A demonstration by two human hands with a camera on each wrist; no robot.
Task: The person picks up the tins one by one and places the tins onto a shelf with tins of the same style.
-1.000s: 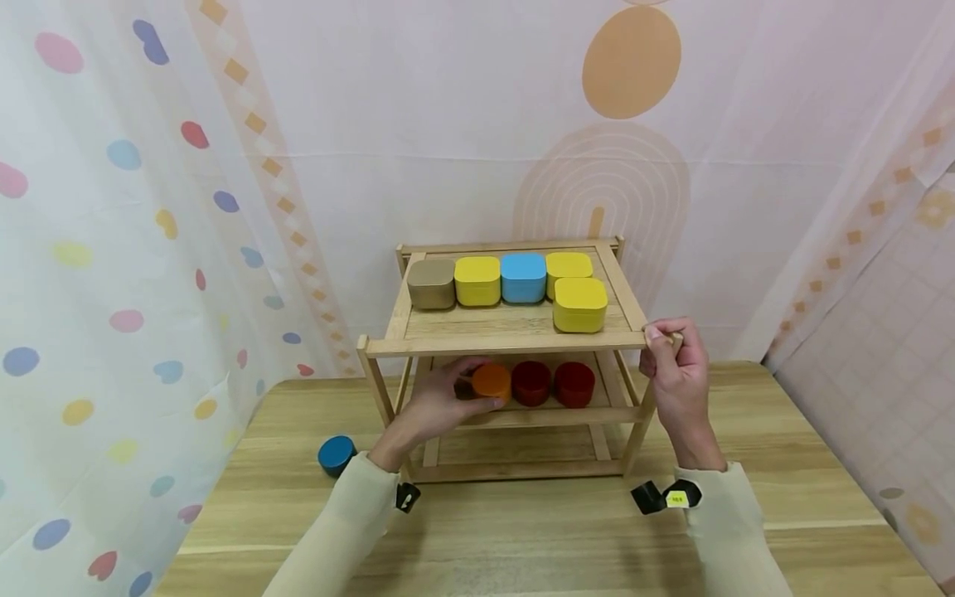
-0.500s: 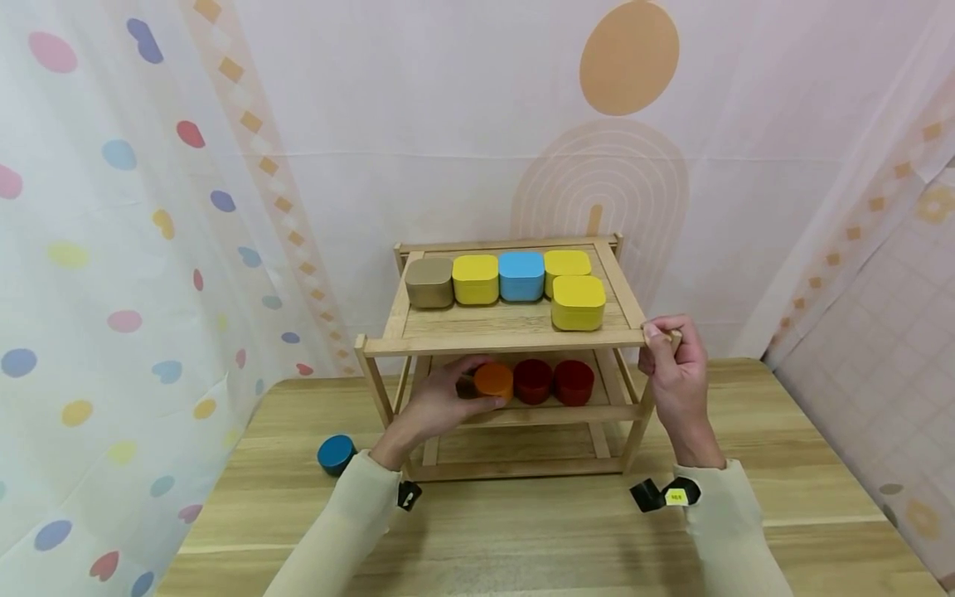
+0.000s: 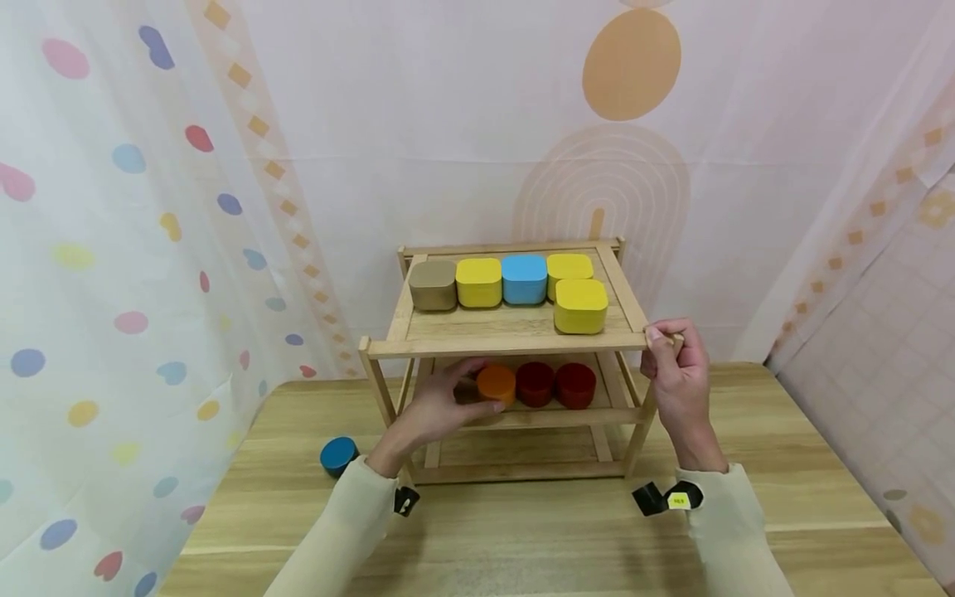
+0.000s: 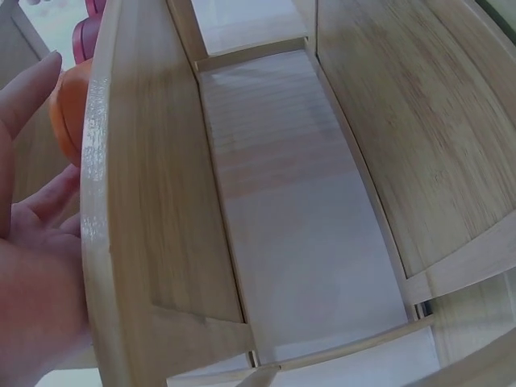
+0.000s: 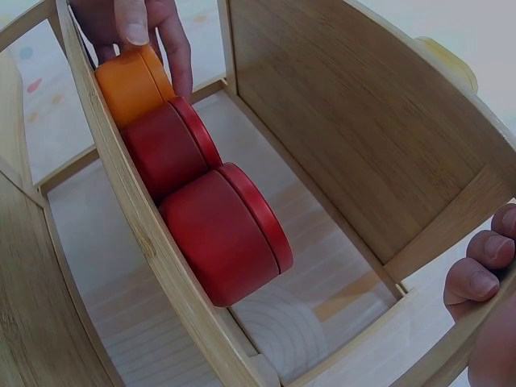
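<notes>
My left hand (image 3: 440,405) reaches onto the middle shelf and holds an orange round tin (image 3: 496,385) between thumb and fingers. In the right wrist view its thumb lies against the orange tin (image 5: 133,85), with other fingers behind. Beside it in a row stand two dark red round tins, one in the middle (image 3: 535,385) and one at the right (image 3: 576,386). My right hand (image 3: 677,365) grips the front right corner of the wooden rack (image 3: 507,342). Its curled fingertips (image 5: 484,282) show over the rail in the right wrist view.
On the rack's top board stand a gold square tin (image 3: 433,286), a light blue one (image 3: 524,279) and several yellow ones (image 3: 580,307). A blue round tin (image 3: 339,455) sits on the wooden table (image 3: 522,539) left of the rack. A patterned curtain (image 3: 448,108) hangs behind.
Both hands and the tins stay in place relative to the rack. Only the head view shifts slightly.
</notes>
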